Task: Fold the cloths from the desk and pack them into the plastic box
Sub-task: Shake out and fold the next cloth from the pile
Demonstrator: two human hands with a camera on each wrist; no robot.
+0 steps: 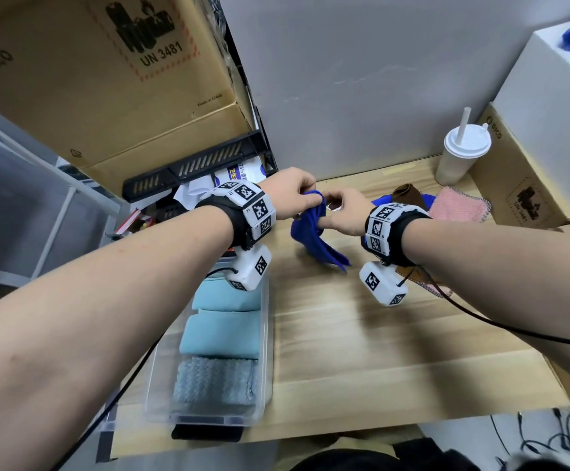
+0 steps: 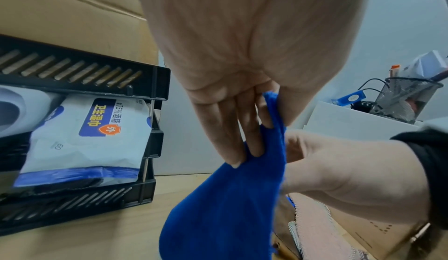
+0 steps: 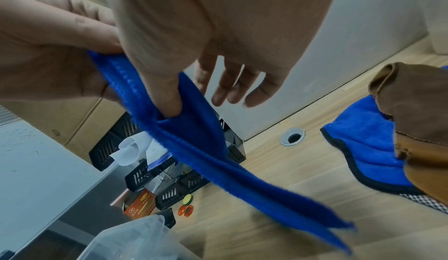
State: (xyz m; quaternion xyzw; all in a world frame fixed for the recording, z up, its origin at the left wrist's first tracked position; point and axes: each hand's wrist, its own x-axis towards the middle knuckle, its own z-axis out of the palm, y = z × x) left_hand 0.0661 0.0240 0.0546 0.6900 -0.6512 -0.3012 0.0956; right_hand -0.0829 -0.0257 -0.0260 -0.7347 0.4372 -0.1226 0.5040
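A dark blue cloth (image 1: pixel 314 239) hangs bunched above the wooden desk (image 1: pixel 378 351). My left hand (image 1: pixel 297 195) pinches its top edge between thumb and fingers. My right hand (image 1: pixel 331 209) is right beside it and pinches the same edge. In the left wrist view the left hand (image 2: pixel 271 128) grips the cloth (image 2: pixel 230 206). In the right wrist view the right hand (image 3: pixel 179 103) pinches the cloth (image 3: pixel 218 158) with thumb and forefinger, the other fingers (image 3: pixel 230 87) loose. The clear plastic box (image 1: pixel 270 334) at the desk's left holds two folded teal cloths and a grey one.
A brown cloth (image 1: pixel 409 195), another blue cloth (image 3: pixel 363 139) and a pink cloth (image 1: pixel 460 207) lie heaped at the back right. A lidded cup with a straw (image 1: pixel 463 151) and cardboard boxes (image 1: pixel 521 185) stand behind them. A black tray rack (image 1: pixel 192 168) sits at the left.
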